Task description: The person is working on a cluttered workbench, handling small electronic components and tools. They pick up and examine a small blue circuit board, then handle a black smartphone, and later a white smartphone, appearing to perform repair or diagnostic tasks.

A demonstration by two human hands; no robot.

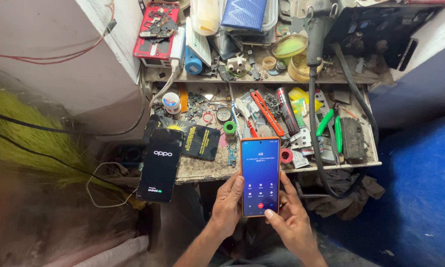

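down at the left of the cluttered workbench [207, 170], a black phone [159, 164] hung half over the front edge, its screen lit, a white cable [104, 185] looping below it. just right of that, the left hand [228, 202] was curled around the edge of an orange-cased phone [260, 177], thumb laid on the lit blue screen. that phone stood upright in front of the bench edge, clear of it. further right, the right hand [289, 215] cupped the other side, half closed, its thumb tip pressing near the bottom of the screen. green-handled pliers [331, 126] lay on the bench beyond. the black phone looked likely to slide off, since so much overhung; a snagged cable could tug it down.
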